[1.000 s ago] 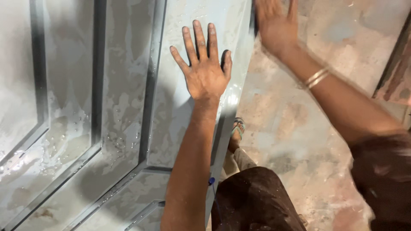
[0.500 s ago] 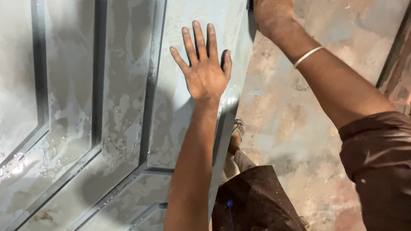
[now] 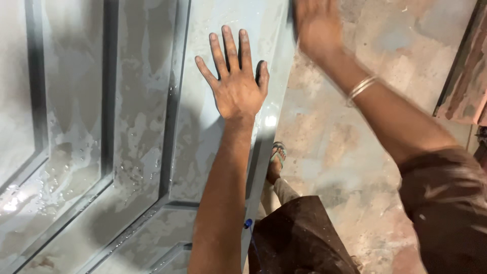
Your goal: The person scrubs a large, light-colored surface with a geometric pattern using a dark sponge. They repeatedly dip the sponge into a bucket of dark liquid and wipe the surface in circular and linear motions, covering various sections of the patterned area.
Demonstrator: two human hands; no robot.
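A grey panelled door [image 3: 142, 127] lies flat in front of me, its surface wet and streaked. My left hand [image 3: 236, 83] rests palm down on the door's right rail, fingers spread, holding nothing. My right hand [image 3: 317, 25] is at the door's far right edge near the top of the view. It is blurred and partly cut off, so I cannot tell whether it grips anything. A thin metal bangle [image 3: 361, 89] sits on my right wrist.
A stained concrete floor [image 3: 355, 152] lies to the right of the door. My foot in a sandal [image 3: 276, 157] stands close beside the door's edge. A reddish-brown board [image 3: 466, 76] leans at the far right. A small blue thing [image 3: 247, 223] hangs at the door's edge.
My right hand has slid back and forth along the door's far edge and is now blurred with motion. My left hand has stayed flat in the same spot.
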